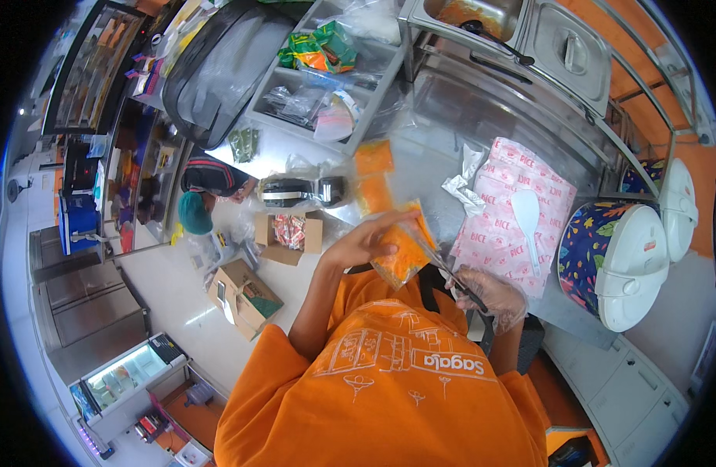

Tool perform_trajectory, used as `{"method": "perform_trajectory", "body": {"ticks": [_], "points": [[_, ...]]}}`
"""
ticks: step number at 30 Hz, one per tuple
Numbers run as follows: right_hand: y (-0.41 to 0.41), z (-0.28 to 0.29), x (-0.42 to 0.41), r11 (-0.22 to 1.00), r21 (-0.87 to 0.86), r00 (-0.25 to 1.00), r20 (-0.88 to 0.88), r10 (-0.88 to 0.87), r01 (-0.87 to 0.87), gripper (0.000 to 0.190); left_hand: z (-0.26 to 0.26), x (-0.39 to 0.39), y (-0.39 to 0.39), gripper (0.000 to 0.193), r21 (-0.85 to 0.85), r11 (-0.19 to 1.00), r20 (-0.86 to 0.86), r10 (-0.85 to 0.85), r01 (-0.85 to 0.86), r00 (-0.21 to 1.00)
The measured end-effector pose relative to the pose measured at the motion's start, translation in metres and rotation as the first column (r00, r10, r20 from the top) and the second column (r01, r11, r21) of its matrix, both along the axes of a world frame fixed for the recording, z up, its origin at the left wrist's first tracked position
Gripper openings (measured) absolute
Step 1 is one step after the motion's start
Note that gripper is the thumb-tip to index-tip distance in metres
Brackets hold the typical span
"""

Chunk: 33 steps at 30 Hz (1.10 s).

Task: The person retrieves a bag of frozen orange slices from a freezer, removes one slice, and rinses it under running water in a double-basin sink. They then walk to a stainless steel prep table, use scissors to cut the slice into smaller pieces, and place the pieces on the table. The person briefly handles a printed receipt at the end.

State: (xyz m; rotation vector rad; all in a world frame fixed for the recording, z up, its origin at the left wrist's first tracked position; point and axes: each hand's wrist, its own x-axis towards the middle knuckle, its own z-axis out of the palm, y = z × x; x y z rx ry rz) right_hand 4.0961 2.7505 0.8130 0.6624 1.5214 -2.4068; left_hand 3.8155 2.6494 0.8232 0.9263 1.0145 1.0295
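My left hand (361,242), bare, pinches a clear plastic packet with orange contents (400,260) in front of my chest. A pair of scissors with dark handles (470,293) is gripped in my right hand (501,298), which wears a clear plastic glove. The scissor blades lie against the packet's right edge; whether they have cut it I cannot tell. Two more orange packets lie on the metal worktop just beyond, one at the far side (373,156) and one nearer (374,194).
Printed food-wrap paper (498,175) carries a white rice paddle (526,216). Right of it stands a patterned rice cooker (591,262). A grey divided tray (358,137), a plastic-wrapped black device (299,192) and food pans (524,35) stand around. A person (212,187) is at the left, near cardboard boxes (244,298).
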Motion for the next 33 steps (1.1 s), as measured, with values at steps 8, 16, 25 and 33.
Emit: {"method": "perform_trajectory", "body": {"ticks": [8,16,25,33], "points": [[0.001,0.020,-0.004,1.000,0.018,1.000,-0.012,0.021,-0.020,0.045,0.023,0.006,-0.005,0.070,0.058,0.998,-0.113,0.012,-0.006,0.993],[0.006,0.037,-0.014,0.985,0.146,0.994,-0.045,0.102,-0.095,0.044,0.042,0.002,-0.009,0.064,0.067,0.997,-0.185,0.052,-0.040,0.981],[0.008,0.039,-0.023,0.976,0.203,0.993,-0.064,0.098,-0.083,0.043,0.045,-0.002,-0.012,0.066,0.131,0.990,-0.199,0.083,-0.058,0.976],[0.010,0.051,-0.023,0.998,-0.061,0.978,0.208,-0.002,0.015,0.039,0.048,-0.006,-0.016,0.065,0.087,0.992,-0.269,0.106,-0.086,0.957]]}}
